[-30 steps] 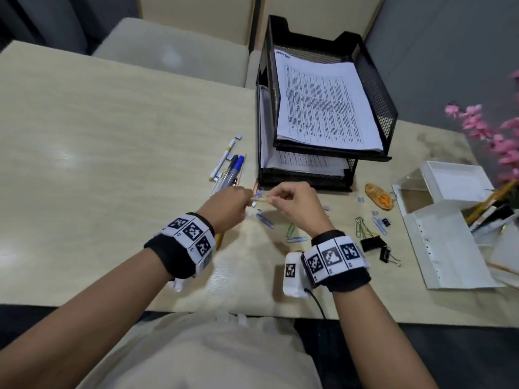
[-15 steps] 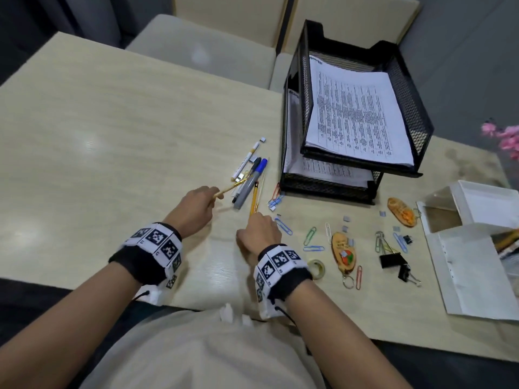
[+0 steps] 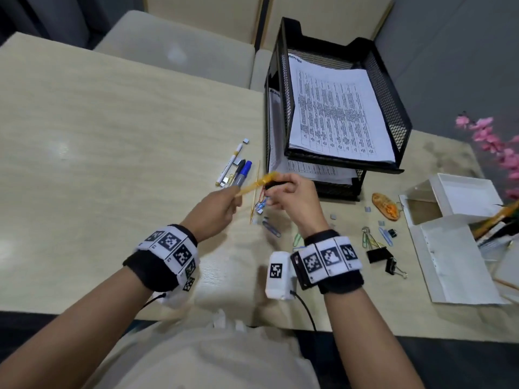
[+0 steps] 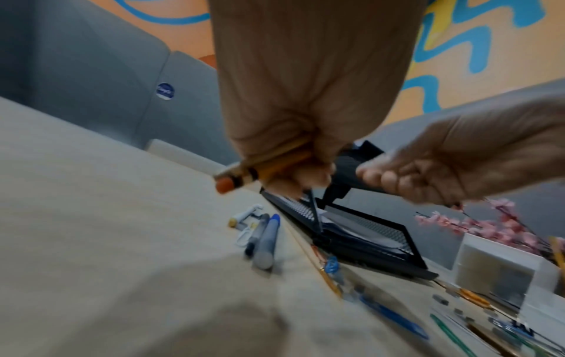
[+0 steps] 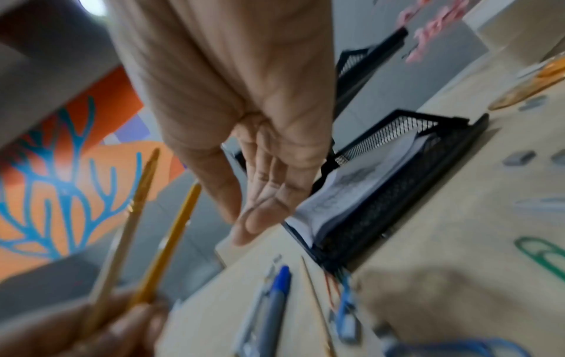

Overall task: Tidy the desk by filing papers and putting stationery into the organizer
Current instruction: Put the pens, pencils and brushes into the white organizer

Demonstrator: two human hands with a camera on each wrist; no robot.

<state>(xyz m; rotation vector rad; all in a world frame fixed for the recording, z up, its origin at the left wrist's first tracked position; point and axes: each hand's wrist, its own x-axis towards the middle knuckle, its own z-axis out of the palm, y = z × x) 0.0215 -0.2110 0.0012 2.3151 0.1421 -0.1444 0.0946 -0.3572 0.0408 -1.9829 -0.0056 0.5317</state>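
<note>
My left hand (image 3: 231, 202) grips two yellow pencils (image 3: 254, 186) above the desk, their tips pointing up and right. The left wrist view shows the fist (image 4: 293, 174) wrapped round both pencils (image 4: 269, 169), with an orange eraser end sticking out. My right hand (image 3: 276, 192) hovers just right of the pencil tips. In the right wrist view that hand (image 5: 244, 217) has relaxed fingers and holds nothing, with the pencils (image 5: 143, 217) to its left. A blue-capped pen (image 3: 243, 174), a white marker (image 3: 230, 164) and a thin pencil (image 3: 255, 192) lie on the desk below.
The black mesh paper tray (image 3: 393, 127) with printed sheets (image 3: 337, 116) stands behind the hands. The white organizer (image 3: 463, 197) sits at the right edge, pencils sticking out. Paper clips (image 3: 271, 227), binder clips (image 3: 379, 254) and an orange keychain (image 3: 386, 206) lie scattered between them.
My right hand has lifted off the desk and come up beside the left. The left hand now holds two pencils instead of one and has moved to the right.
</note>
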